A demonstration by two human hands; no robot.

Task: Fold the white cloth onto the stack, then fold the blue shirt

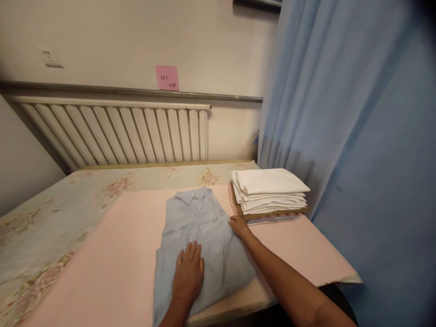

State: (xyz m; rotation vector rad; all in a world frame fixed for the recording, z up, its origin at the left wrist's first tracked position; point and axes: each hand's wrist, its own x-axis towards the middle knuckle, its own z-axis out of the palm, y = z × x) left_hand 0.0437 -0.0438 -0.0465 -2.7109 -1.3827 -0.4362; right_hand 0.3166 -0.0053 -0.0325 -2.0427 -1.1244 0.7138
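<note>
A light blue collared shirt (199, 231) lies folded lengthwise on a pink mat (112, 254), collar towards the far side. My left hand (188, 271) rests flat on the shirt's lower half, fingers stretched out and together. My right hand (239, 225) is at the shirt's right edge, fingers curled down onto the fabric; whether it pinches the cloth is hard to tell.
A stack of folded white cloths (269, 190) sits on other folded garments at the mat's far right. A floral cover (51, 213) lies under the mat. A white radiator (116, 134) and a pink note (166, 77) are on the wall; a blue curtain (340, 113) hangs at right.
</note>
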